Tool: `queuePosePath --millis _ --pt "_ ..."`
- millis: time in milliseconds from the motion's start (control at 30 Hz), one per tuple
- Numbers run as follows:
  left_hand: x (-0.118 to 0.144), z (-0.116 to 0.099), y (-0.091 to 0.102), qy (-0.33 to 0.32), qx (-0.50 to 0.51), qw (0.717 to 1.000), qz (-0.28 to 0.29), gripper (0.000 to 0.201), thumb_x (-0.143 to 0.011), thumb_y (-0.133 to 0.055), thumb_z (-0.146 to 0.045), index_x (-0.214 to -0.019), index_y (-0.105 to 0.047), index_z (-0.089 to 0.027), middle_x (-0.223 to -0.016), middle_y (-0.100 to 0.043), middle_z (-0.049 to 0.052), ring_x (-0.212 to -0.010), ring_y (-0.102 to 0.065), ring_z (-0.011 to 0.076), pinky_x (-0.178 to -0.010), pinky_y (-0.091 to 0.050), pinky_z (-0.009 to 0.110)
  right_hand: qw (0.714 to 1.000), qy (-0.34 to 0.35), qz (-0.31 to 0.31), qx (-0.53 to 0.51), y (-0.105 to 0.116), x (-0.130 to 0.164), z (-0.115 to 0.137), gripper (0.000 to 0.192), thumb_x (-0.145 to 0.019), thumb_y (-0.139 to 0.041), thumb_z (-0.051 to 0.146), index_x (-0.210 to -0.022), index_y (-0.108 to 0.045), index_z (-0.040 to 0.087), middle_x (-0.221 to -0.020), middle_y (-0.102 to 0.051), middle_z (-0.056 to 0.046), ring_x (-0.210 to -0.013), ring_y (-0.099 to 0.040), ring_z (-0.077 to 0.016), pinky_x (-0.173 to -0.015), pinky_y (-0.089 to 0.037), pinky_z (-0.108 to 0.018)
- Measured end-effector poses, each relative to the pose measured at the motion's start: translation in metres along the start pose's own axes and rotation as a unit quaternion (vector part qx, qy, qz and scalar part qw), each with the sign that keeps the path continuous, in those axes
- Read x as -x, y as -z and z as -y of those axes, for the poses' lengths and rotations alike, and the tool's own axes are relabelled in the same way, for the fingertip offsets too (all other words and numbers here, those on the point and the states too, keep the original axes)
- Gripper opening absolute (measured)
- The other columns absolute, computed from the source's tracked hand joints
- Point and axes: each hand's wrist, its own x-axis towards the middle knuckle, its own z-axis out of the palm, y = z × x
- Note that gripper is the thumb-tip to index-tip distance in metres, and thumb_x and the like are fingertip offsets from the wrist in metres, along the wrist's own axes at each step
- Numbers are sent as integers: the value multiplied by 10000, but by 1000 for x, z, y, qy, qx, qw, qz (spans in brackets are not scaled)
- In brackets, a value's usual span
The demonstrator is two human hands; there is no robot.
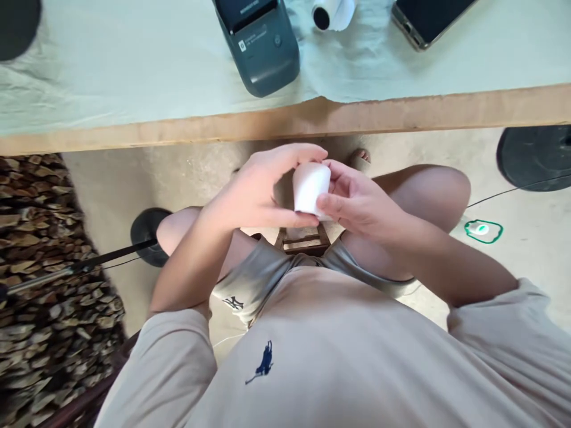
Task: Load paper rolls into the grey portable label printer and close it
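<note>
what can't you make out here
Head view:
- white roll: part of its right side, hidden by the right fingers
- dark device: far end cut off by the top edge; lettering too small to read
- phone: far end cut off by the top edge

White roll (307,189), pale-green cloth (143,65), dark-grey device (267,62).
</note>
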Motion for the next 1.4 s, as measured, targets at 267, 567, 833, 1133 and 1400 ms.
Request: queuePosePath --millis 267,567,833,1133,1400 --pt "10 74 -11 51 365 925 -91 625 -643 -898 -304 -1227 -685 -243 -1130 -709 31 -930 -672 155 -732 -573 250 810 270 -122 506 20 -36 9 271 -892 -554 325 -1124 -566 186 -1066 -584 -52 -970 -569 -98 -873 -518 -252" --pt "21 79 -12 121 439 879 -141 557 -774 -750 -641 -1067 -653 -177 -907 -634 19 -867 -680 171 -742 -608 328 647 311 -27 696 -1 -83 13 333 -971 -452 391 -1226 -633 278 -1191 -644 -23 -1177 -575 -175 -1014 -497 -365" --pt "23 78 -18 29 343 923 -174 469 -840 -735 -542 -1147 -667 -195 -1013 -665 47 -985 -698 171 -823 -607 275 721 346 -73 595 12 -73 9 364 -959 -546 490 -1200 -544 217 -1057 -700 -3 -840 -655 -71 -735 -555 -222" --pt "11 64 -12 116 265 910 -296 392 -809 -800 -482 -959 -625 -166 -788 -646 18 -839 -684 156 -721 -566 236 749 372 -115 536 8 -87 4 365 -961 -545 480 -1221 -561 223 -1157 -634 -56 -1033 -625 -109 -919 -567 -252" --pt "16 62 -12 151 261 906 -297 256 -868 -749 -384 -960 -639 -173 -687 -610 3 -741 -668 148 -687 -574 263 809 358 -120 449 24 -90 -9 387 -925 -543 552 -1123 -467 229 -1039 -567 -27 -822 -567 -72 -682 -509 -229"
